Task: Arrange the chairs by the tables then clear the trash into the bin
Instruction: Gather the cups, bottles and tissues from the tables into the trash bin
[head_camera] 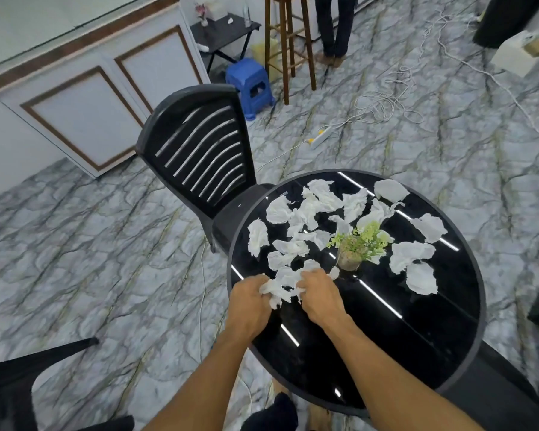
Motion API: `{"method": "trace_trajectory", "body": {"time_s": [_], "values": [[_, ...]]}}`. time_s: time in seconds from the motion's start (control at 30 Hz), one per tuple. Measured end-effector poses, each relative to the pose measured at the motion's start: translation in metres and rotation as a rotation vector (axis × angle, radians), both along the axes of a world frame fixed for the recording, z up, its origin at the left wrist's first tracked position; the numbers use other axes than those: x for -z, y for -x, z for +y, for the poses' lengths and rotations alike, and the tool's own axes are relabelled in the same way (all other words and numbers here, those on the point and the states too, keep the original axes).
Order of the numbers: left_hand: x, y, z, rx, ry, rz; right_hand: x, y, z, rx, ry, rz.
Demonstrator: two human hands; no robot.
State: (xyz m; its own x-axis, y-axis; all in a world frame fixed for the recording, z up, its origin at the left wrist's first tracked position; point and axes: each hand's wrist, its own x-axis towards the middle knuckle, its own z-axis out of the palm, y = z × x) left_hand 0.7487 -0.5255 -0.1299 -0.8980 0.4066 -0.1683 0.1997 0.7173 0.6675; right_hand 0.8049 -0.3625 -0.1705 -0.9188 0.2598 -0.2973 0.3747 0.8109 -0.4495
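Tissues (pixel 324 194) are lying crumpled and white all over the table (pixel 386 337), a round top of glossy black. Most are spreading over its far and left parts, and a few are sitting apart on the right. The plant (pixel 360 244) is standing upright in a small pot near the middle, with tissues touching it on several sides.

At the near left edge of the table both hands are closing on one bunch (pixel 282 283) of tissues. The left hand (pixel 249 301) is curling its fingers round the bunch's left end. The right hand (pixel 319 298), just beside it, is gripping the other end with bent fingers pressed into the paper. The bunch is sitting between the two hands; whether it is touching the tabletop I cannot tell.

A black slatted chair (pixel 199 157) is standing at the table's far left side, its seat reaching under the rim. Part of a second chair (pixel 13 384) is showing at the lower left, well apart from the table.

Farther off on the marbled floor, a blue stool (pixel 251 84) is sitting beside a tall wooden stool (pixel 288 35). White cables (pixel 383 104) are trailing to a power strip (pixel 321 136). Someone's legs (pixel 335 26) are standing behind the wooden stool.
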Motion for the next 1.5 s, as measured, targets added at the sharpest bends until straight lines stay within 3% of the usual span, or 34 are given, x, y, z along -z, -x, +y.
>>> {"method": "trace_trajectory", "body": {"time_s": [0.17, 0.43, 0.5, 0.63, 0.8, 0.97, 1.1, 1.33, 1.5], "values": [[-0.008, 0.028, 0.025, 0.081, 0.032, 0.002, 0.004, -0.015, -0.007, 0.108, 0.017, -0.039], [0.024, 0.068, 0.062, 0.445, 0.274, -0.032, 0.014, -0.037, -0.014, 0.413, 0.102, -0.063], [0.029, 0.068, 0.058, 0.507, 0.256, 0.016, 0.015, -0.032, -0.017, 0.504, 0.087, -0.065], [0.027, 0.075, 0.046, 0.55, 0.216, -0.068, 0.015, -0.018, -0.025, 0.604, 0.093, 0.02], [0.001, 0.094, 0.035, 0.455, 0.005, -0.11, 0.003, 0.003, -0.034, 0.726, 0.073, 0.132], [0.017, 0.14, 0.025, 0.253, -0.009, -0.106, -0.002, 0.032, -0.039, 0.663, -0.039, 0.271], [0.035, 0.158, 0.021, 0.327, 0.156, -0.118, -0.005, 0.051, -0.035, 0.634, -0.104, 0.356], [0.042, 0.142, 0.018, 0.488, 0.235, -0.056, -0.009, 0.079, -0.014, 0.342, -0.115, 0.016], [0.058, 0.131, 0.006, 0.549, 0.26, 0.082, -0.005, 0.077, -0.013, 0.425, -0.024, -0.049]]}}
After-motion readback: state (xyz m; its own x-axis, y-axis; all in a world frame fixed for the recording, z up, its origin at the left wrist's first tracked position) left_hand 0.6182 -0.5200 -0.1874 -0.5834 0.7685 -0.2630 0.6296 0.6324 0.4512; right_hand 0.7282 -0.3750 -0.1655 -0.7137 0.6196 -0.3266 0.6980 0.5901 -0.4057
